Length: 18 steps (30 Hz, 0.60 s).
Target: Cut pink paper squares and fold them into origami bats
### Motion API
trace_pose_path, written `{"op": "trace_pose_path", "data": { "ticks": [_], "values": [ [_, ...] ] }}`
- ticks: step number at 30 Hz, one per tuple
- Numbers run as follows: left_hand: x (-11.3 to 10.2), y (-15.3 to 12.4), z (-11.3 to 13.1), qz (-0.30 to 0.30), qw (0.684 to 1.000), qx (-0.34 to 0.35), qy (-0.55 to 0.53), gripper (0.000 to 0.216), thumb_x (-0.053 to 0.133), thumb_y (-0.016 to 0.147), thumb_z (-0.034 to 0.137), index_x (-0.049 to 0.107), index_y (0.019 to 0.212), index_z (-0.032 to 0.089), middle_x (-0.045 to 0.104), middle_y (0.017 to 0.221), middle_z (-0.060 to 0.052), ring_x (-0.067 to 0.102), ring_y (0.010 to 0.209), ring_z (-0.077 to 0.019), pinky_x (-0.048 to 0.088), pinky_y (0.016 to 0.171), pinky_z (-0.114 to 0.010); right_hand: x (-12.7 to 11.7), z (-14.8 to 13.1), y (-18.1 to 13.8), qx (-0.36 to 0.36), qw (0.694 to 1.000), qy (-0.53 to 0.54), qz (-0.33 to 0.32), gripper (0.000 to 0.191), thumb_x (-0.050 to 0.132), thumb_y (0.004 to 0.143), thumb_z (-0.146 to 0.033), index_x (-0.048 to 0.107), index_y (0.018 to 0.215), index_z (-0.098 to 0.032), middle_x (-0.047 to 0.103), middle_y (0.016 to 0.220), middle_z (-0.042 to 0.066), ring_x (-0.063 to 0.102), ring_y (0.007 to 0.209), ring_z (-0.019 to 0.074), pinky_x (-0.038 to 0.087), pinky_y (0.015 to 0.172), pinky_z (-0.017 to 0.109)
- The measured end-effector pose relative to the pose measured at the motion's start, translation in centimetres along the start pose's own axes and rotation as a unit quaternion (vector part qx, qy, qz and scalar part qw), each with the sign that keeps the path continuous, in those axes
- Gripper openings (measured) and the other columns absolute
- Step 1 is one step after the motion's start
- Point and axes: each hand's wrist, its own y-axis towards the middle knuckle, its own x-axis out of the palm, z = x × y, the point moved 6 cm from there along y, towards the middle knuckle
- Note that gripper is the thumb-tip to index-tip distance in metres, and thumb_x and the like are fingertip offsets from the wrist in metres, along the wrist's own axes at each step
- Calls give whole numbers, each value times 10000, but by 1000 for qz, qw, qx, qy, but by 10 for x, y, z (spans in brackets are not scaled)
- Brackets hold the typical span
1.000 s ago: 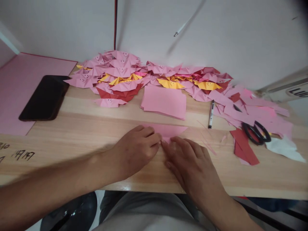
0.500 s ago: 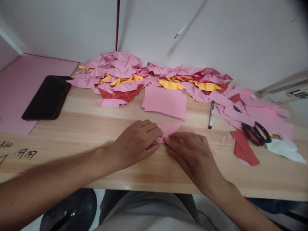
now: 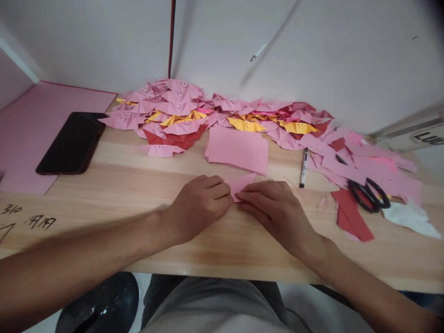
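Note:
A small folded pink paper point(image 3: 240, 183) lies on the wooden desk point(image 3: 114, 185), mostly covered by both hands. My left hand point(image 3: 201, 203) rests on its left part with the fingers curled and pressed down on it. My right hand point(image 3: 275, 208) lies over its right part, fingers flat and together, fingertips meeting the left hand's. Only a pink corner shows between and above the hands.
A stack of pink sheets point(image 3: 237, 149) lies just behind the hands. A heap of folded pink, yellow and red paper figures point(image 3: 194, 113) lines the wall. A marker point(image 3: 304, 167), black scissors point(image 3: 369, 194), paper scraps point(image 3: 354, 212) are at right; a black phone point(image 3: 72, 143) is at left.
The visible pink paper has shrunk from a wide triangle to a small corner. My right hand has slid up and over it, toward the left hand.

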Motion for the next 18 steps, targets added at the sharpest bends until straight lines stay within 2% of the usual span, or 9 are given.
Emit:
{"op": "trace_pose_path", "data": {
  "ticks": [5, 9, 14, 18],
  "values": [
    [-5, 1, -9, 34, 992, -77, -96, 180, 515, 879, 159, 662, 776, 146, 652, 790, -28, 581, 787, -140, 464, 726, -265, -1, 4, 4, 22, 998, 56, 3, 142, 557, 901, -208, 683, 965, -196, 679, 997, 52, 594, 934, 177, 419, 841, 332],
    [-6, -1, -18, 29, 976, -152, -156, 144, 535, 845, 146, 658, 770, 142, 632, 763, -32, 567, 754, -142, 453, 693, -262, 0, 5, 12, 51, 995, 86, -23, 134, 524, 916, -211, 652, 883, -186, 663, 923, 40, 576, 871, 165, 413, 791, 308],
    [-6, -1, -23, -5, 973, -180, -143, 186, 500, 876, 190, 630, 757, 131, 601, 745, -38, 525, 764, -160, 433, 700, -284, 5, 9, 23, 102, 989, 74, -75, 173, 476, 927, -219, 592, 808, -171, 574, 789, 31, 515, 760, 159, 386, 700, 289],
    [-5, -2, -26, -33, 974, -188, -120, 176, 499, 884, 209, 612, 769, 138, 599, 768, -40, 509, 788, -172, 424, 718, -298, 10, 12, 31, 113, 987, 32, -113, 200, 451, 929, -235, 558, 773, -170, 534, 753, 27, 490, 712, 160, 365, 658, 283]
  ]
}}
